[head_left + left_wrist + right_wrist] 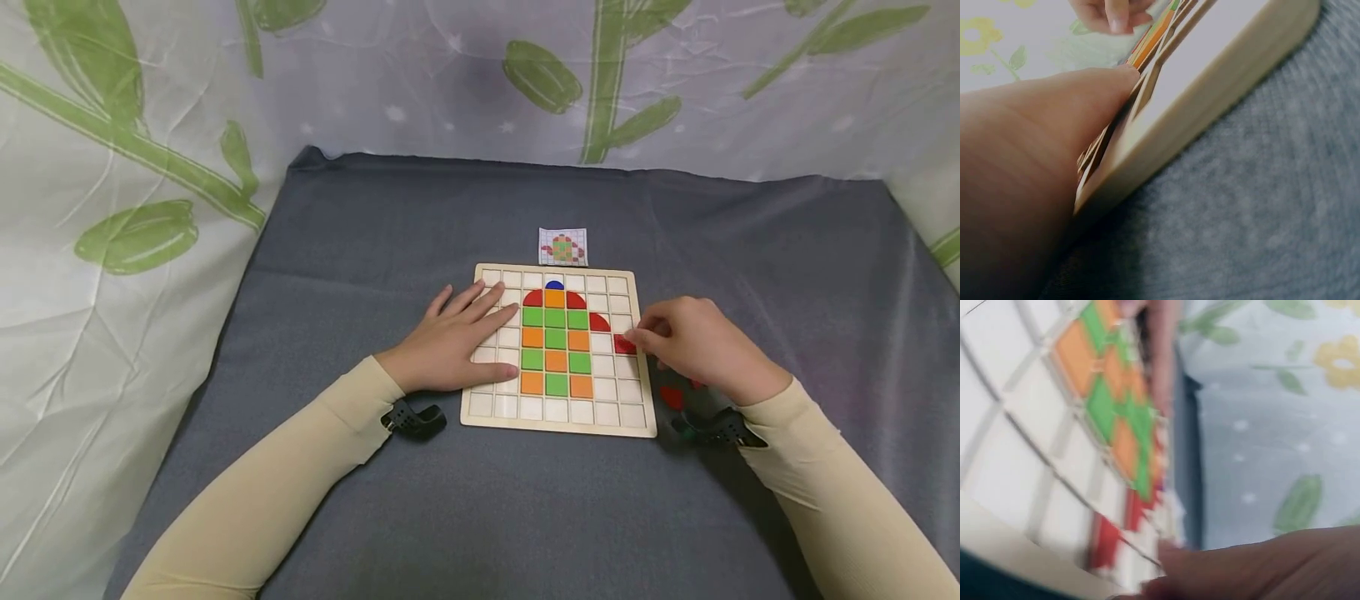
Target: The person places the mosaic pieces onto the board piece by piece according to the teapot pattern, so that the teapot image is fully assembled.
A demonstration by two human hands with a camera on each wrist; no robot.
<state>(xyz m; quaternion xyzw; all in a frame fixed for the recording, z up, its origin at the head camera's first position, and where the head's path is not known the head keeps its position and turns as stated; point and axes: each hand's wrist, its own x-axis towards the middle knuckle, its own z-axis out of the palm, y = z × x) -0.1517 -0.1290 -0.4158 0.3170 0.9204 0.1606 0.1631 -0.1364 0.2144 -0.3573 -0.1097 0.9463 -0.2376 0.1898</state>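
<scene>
A light wooden grid board (531,423) lies on the table, with green and orange squares (555,338) in its middle columns. My left hand (457,342) rests spread across its left side, thumb beside the lower squares. My right hand (693,346) is at the board's right edge, fingers bent, the tips over the end of a red piece (621,344) in a cell. In the blurred right wrist view that red piece (1105,540) lies in the grid, the fingertips (1169,551) appearing a little apart from it. Red rounded pieces (599,322) and a blue half-round (554,285) sit higher up.
A small printed card (562,247) with a coloured grid pattern lies just beyond the board. Loose red pieces (672,398) lie on the grey cloth (420,517) under and beside my right hand. Leaf-patterned curtains (450,83) hang behind the table and at its left.
</scene>
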